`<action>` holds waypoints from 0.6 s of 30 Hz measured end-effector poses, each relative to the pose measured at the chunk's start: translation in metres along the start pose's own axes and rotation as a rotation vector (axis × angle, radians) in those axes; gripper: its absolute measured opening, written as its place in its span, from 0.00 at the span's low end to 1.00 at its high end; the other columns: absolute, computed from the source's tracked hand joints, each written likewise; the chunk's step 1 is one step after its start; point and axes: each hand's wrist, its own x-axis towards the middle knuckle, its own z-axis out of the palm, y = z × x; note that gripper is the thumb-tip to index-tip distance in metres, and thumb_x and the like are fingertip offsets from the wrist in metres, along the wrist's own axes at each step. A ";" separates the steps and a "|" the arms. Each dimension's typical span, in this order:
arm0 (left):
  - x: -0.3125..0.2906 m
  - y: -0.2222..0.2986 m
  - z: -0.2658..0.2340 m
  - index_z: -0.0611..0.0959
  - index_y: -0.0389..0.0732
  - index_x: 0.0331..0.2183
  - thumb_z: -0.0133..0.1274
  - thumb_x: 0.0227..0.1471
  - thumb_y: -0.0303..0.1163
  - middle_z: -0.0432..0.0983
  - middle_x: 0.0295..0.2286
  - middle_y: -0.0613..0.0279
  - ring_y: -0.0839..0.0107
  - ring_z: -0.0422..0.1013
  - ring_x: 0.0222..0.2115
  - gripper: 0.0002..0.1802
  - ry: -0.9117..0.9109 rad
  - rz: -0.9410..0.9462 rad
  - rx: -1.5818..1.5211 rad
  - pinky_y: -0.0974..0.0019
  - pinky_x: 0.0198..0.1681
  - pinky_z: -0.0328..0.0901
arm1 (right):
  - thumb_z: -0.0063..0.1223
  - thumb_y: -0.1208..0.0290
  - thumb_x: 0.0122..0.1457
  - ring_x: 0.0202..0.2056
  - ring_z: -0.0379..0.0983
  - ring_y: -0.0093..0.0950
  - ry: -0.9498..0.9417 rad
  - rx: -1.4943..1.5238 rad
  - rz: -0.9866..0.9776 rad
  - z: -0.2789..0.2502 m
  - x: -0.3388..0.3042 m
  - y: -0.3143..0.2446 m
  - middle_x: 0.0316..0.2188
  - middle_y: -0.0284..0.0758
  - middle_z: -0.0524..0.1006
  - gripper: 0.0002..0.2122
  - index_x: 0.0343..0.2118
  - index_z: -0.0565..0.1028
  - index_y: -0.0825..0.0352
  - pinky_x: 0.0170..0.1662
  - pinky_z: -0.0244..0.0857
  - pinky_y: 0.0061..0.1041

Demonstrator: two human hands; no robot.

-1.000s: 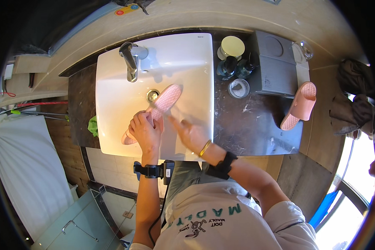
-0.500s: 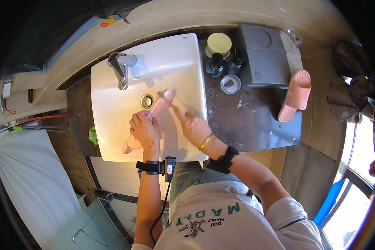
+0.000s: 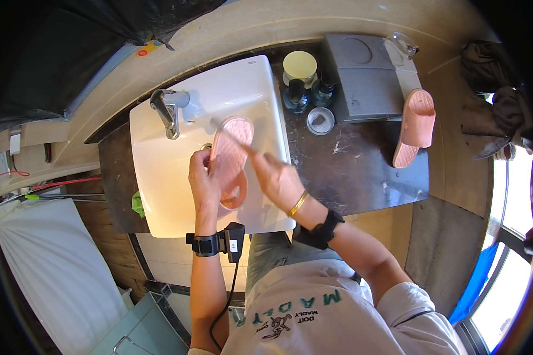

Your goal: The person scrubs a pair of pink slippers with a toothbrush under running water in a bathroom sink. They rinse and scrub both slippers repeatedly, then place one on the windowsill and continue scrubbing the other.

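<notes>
Over the white sink (image 3: 160,195) I hold a pink slipper (image 3: 234,157), its patterned footbed turned up and its strap toward me. My left hand (image 3: 204,183) is closed round the slipper's left edge. In my right hand (image 3: 276,180) is a thin stick-like tool (image 3: 234,136), blurred by motion; its far end lies across the heel part of the slipper. Whether that end has bristles I cannot tell. The drain (image 3: 205,147) is partly hidden behind the slipper. A second pink slipper (image 3: 419,127) leans at the counter's right end.
The chrome faucet (image 3: 169,115) stands at the sink's back left. On the dark counter (image 3: 355,171) are a yellow-lidded jar (image 3: 299,64), two dark pump bottles (image 3: 296,97), a small bowl of white powder (image 3: 320,120) and a grey box (image 3: 364,83). A green cloth (image 3: 137,204) hangs by the sink's left edge.
My left hand has turned the slipper from edge-on to footbed up and raised it. The tool in my right hand has come across the footbed.
</notes>
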 end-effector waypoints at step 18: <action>-0.016 0.027 -0.007 0.73 0.34 0.37 0.51 0.54 0.31 0.73 0.32 0.54 0.63 0.69 0.32 0.11 0.067 -0.088 -0.050 0.63 0.40 0.63 | 0.46 0.82 0.53 0.29 0.73 0.44 0.077 0.144 0.113 -0.013 -0.004 -0.008 0.31 0.46 0.74 0.20 0.51 0.65 0.65 0.29 0.70 0.34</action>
